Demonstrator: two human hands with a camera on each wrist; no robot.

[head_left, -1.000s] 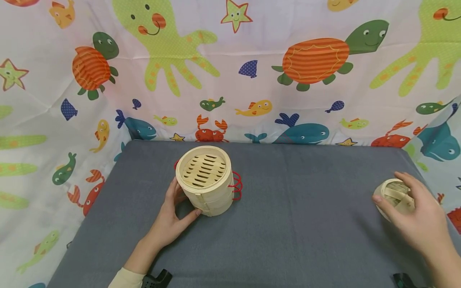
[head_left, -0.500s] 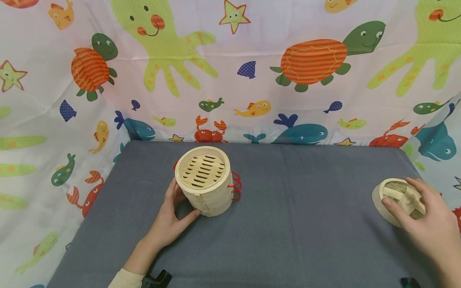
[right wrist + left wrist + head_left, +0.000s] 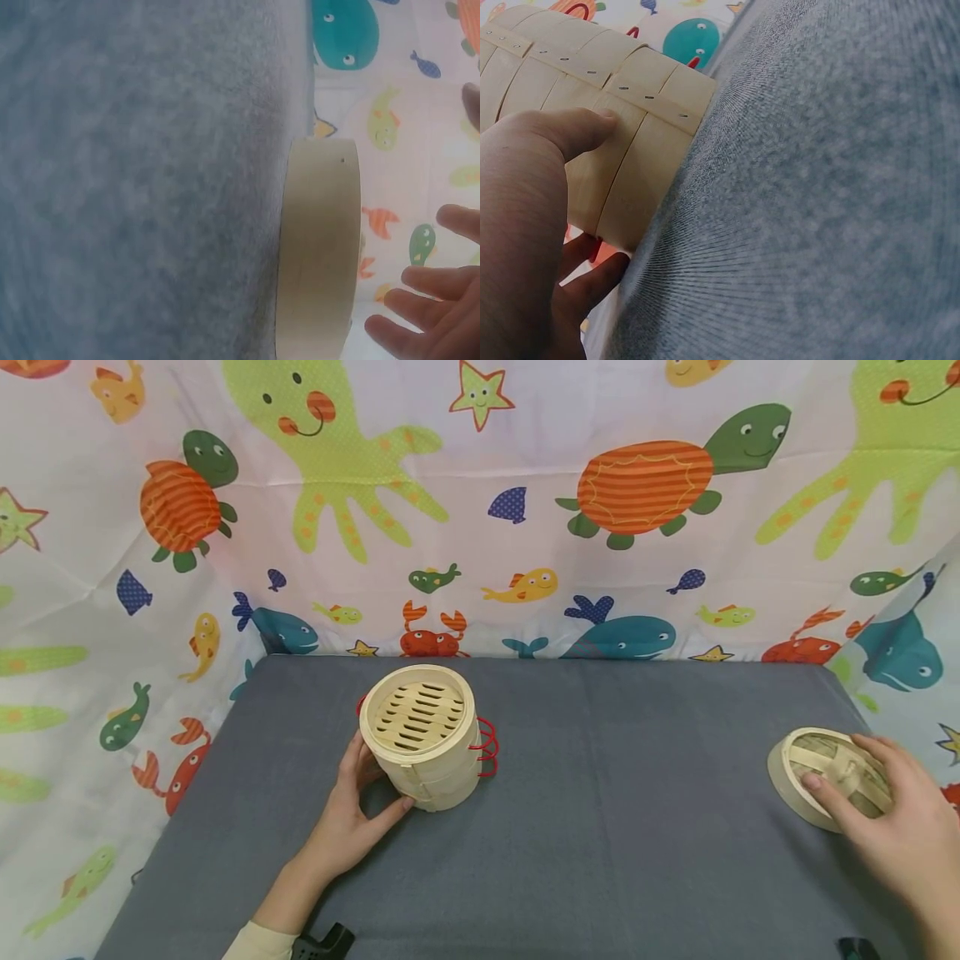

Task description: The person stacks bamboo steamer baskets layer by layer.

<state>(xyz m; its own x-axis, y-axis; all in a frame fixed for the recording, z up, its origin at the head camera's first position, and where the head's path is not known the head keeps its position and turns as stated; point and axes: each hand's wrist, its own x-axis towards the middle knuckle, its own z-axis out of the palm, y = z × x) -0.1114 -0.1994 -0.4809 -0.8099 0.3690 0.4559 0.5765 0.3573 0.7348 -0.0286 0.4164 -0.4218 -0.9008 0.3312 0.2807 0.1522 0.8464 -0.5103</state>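
Observation:
A stacked round bamboo steamer with a slatted top and red loops on its sides stands at the left of the grey table. My left hand holds its lower left side, thumb on the front wall; in the left wrist view the thumb presses the bamboo and the fingers reach round beneath. At the far right lies a round bamboo steamer lid with crossed strips on top. Above its right part hovers my right hand. In the right wrist view, spread fingers stand apart from the lid's rim.
Grey cloth covers the table between the steamer and the lid. A white curtain printed with sea animals hangs behind and at both sides. A black device sits on the left wrist.
My right hand has let go of the lid's rim and moved slightly right, uncovering more of the lid. The left hand stays on the steamer. The head view has shifted a little.

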